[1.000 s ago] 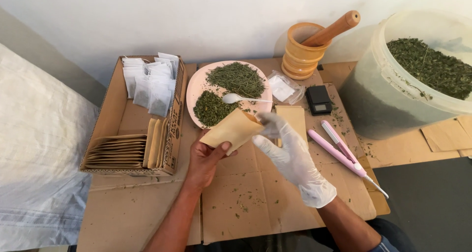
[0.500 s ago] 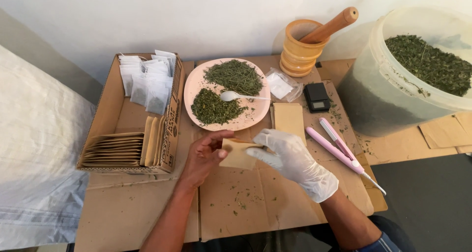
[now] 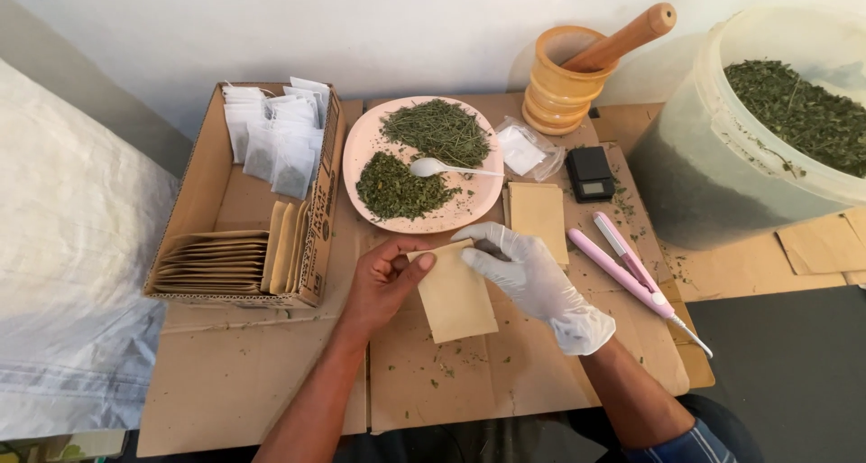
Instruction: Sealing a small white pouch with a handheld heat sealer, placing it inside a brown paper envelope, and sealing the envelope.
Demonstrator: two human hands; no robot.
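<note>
Pinching the top edge of a small brown paper envelope (image 3: pixel 456 291) from both sides, in the head view: my bare left hand (image 3: pixel 383 282) has its thumb closed on the upper left corner, and my gloved right hand (image 3: pixel 532 278) has its fingertips (image 3: pixel 474 257) closed on the upper right. The envelope lies flat on the cardboard (image 3: pixel 451 382) directly under my fingers. I reckon the trick is keeping both pinches level so the mouth stays square and doesn't crease. Just beyond my fingers is the pink plate (image 3: pixel 361 147) of dried herbs with a white spoon (image 3: pixel 433 167); spare envelopes (image 3: pixel 538 210) sit near my right fingers.
</note>
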